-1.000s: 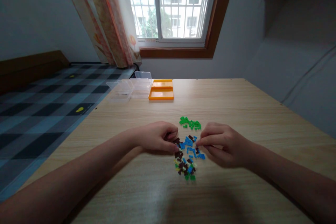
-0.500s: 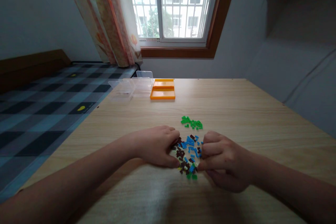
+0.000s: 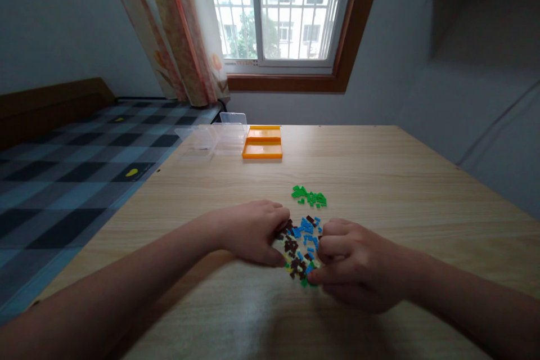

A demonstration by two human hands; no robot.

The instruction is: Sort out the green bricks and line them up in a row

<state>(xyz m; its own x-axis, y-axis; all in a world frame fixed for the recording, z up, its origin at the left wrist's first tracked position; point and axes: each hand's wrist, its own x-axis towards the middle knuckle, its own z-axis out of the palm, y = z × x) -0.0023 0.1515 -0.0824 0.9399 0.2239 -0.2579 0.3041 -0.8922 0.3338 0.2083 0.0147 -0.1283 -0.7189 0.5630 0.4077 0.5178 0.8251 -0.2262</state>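
Small plastic building bricks, mostly brown and blue with some green and yellow ones, lie in a loose pile between my hands. My left hand rests along the pile's left side, thumb apart from the bent fingers. It appears to hold nothing, though its fingertips are partly hidden. On the right, my right hand reaches over the near edge with one finger extended onto blue and green pieces, the other fingers curled. Just beyond the pile sits a separate cluster of green bricks.
An open orange case stands toward the back of the wooden table. Clear plastic boxes are beside it on the left. A bed with a checked cover adjoins the table's left side; a window is behind.
My right hand has shifted slightly left and nearer, its extended finger now covering some green and blue pieces at the near edge. My left hand stays nearly still.
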